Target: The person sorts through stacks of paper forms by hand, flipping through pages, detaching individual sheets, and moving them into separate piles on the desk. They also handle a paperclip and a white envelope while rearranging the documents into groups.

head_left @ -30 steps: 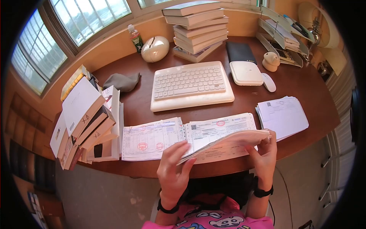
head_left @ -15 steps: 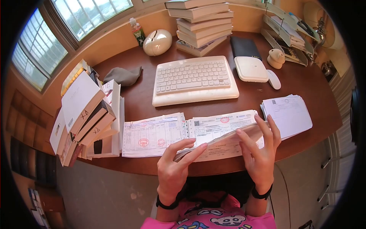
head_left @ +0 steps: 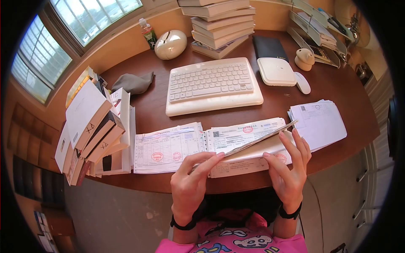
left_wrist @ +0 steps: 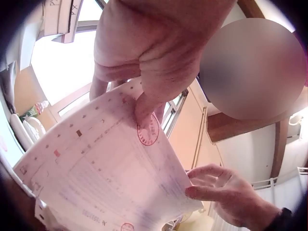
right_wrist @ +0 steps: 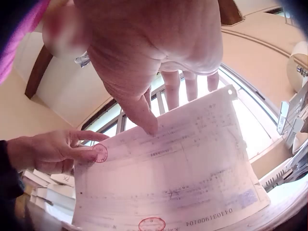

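A thin sheaf of pink printed forms [head_left: 253, 143] with red stamps is lifted off the desk and slopes up to the right. My left hand [head_left: 206, 162] pinches its near left end; in the left wrist view the thumb [left_wrist: 144, 110] presses the underside beside a red stamp. My right hand [head_left: 282, 147] holds the right end, thumb [right_wrist: 144, 120] under the sheets and long fingers [right_wrist: 187, 86] behind them. Under the sheaf, more forms [head_left: 168, 147] lie flat along the desk's front edge.
A white keyboard [head_left: 211, 84] sits behind the forms. Loose white sheets [head_left: 320, 122] lie to the right, leaning books [head_left: 93, 126] to the left. At the back are a book stack [head_left: 217, 25], a mouse [head_left: 302, 82], a grey cloth [head_left: 134, 82] and letter trays [head_left: 320, 33].
The sheaf was thicker and bowed downward; now it is thin, straight and raised at the right. My right hand shifted from gripping the end to fingers spread along it.
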### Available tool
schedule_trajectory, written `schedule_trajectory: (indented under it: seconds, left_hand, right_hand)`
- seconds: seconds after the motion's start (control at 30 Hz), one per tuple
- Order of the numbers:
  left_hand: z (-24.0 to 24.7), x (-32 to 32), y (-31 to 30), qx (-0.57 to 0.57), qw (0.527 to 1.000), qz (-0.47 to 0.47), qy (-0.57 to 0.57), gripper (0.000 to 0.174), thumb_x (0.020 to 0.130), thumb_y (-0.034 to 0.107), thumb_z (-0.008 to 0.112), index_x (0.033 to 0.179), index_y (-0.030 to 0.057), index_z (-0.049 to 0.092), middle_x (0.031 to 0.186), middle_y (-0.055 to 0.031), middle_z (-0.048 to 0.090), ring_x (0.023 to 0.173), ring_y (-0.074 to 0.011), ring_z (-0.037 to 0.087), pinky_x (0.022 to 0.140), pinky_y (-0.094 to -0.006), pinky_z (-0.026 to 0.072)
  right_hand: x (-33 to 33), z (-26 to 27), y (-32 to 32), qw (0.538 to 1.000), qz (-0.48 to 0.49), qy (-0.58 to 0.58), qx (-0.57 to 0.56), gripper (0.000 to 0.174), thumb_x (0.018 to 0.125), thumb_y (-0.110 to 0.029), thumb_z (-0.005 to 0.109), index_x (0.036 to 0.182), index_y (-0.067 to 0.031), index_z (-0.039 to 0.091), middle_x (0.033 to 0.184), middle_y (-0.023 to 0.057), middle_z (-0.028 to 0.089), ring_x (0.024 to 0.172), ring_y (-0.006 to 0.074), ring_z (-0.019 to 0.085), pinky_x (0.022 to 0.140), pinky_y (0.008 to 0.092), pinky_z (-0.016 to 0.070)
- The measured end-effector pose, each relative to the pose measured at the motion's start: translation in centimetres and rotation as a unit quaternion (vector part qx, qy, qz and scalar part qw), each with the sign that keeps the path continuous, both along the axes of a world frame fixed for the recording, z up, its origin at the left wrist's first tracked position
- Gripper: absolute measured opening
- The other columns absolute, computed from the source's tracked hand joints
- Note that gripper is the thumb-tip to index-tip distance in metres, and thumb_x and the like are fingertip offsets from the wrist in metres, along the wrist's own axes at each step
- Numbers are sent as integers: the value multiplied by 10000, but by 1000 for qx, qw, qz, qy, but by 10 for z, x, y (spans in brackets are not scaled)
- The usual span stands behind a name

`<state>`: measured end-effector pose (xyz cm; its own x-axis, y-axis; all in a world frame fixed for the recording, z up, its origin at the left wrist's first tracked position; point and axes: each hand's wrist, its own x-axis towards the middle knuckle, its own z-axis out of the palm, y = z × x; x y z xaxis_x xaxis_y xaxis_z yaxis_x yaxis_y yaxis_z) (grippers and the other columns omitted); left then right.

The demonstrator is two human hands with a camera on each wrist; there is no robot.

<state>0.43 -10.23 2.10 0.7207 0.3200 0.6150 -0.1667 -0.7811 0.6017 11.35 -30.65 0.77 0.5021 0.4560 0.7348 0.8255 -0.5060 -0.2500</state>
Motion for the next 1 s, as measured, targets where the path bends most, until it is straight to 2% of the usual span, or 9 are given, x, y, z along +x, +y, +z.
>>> schedule_trajectory:
  seconds: [0.2, 0.33, 0.43, 0.5, 0.63, 0.73, 0.93, 1.0]
  left_hand:
    - [0, 0, -1, 6, 1000, 14, -6, 380, 849, -107, 621, 1156, 98, 712, 952, -106, 688, 792, -204, 697, 642, -300, 581]
    - [2, 0, -1, 1, 1000, 8, -7, 384, 846, -115, 625, 1155, 95, 713, 940, -108, 688, 792, -206, 697, 650, -301, 581]
    - [2, -1, -2, 6, 1000, 6, -11, 388, 836, -116, 635, 1152, 95, 715, 942, -105, 688, 801, -209, 698, 661, -303, 582]
    - [3, -2, -2, 8, 1000, 6, -8, 390, 826, -119, 642, 1143, 95, 720, 942, -102, 687, 810, -214, 697, 668, -308, 581]
    - [2, -4, -3, -9, 1000, 0, -3, 391, 818, -121, 646, 1134, 96, 725, 943, -100, 688, 816, -221, 695, 672, -313, 578]
    - [2, -4, -3, -5, 1000, 3, -6, 388, 819, -120, 644, 1131, 96, 726, 946, -100, 688, 817, -226, 694, 674, -318, 574]
    - [2, -4, -3, 8, 1000, 13, 0, 379, 819, -116, 648, 1123, 95, 727, 949, -97, 691, 828, -229, 697, 678, -324, 573]
    - [2, -4, -2, 12, 1000, 8, 0, 381, 819, -119, 649, 1125, 96, 726, 948, -97, 691, 827, -230, 697, 680, -323, 576]
  right_hand:
    - [2, -2, -4, 1000, 3, 19, 3, 321, 661, 12, 769, 932, -144, 699, 1328, 112, 610, 1318, 384, 485, 1060, 528, 340]
    - [1, 3, -3, 1000, -11, 24, 3, 340, 648, 22, 777, 935, -141, 696, 1325, 101, 613, 1313, 377, 491, 1054, 524, 345]
    - [1, 5, 3, 1000, -22, -12, -12, 364, 693, 8, 748, 1010, -169, 722, 1336, 93, 608, 1305, 362, 493, 1050, 515, 349]
    - [-2, 8, 8, 999, -30, -20, -41, 414, 748, -21, 703, 1118, -204, 732, 1303, 83, 611, 1266, 331, 511, 1046, 503, 352]
    - [-7, 3, 11, 999, -26, -6, -45, 454, 780, -46, 667, 1191, -231, 723, 1252, 70, 609, 1218, 303, 524, 1040, 495, 354]
    - [-8, 1, 10, 999, -27, -5, -30, 429, 768, -50, 676, 1155, -223, 734, 1205, 61, 602, 1179, 289, 538, 1027, 492, 361]
    - [-5, 8, 11, 1000, 6, -10, -9, 259, 772, -43, 691, 1006, -153, 690, 1276, 72, 621, 1246, 308, 540, 1021, 485, 369]
    - [-5, 11, 13, 999, 8, -19, -47, 212, 791, -45, 690, 980, -135, 657, 1306, 61, 635, 1287, 304, 532, 1034, 483, 367]
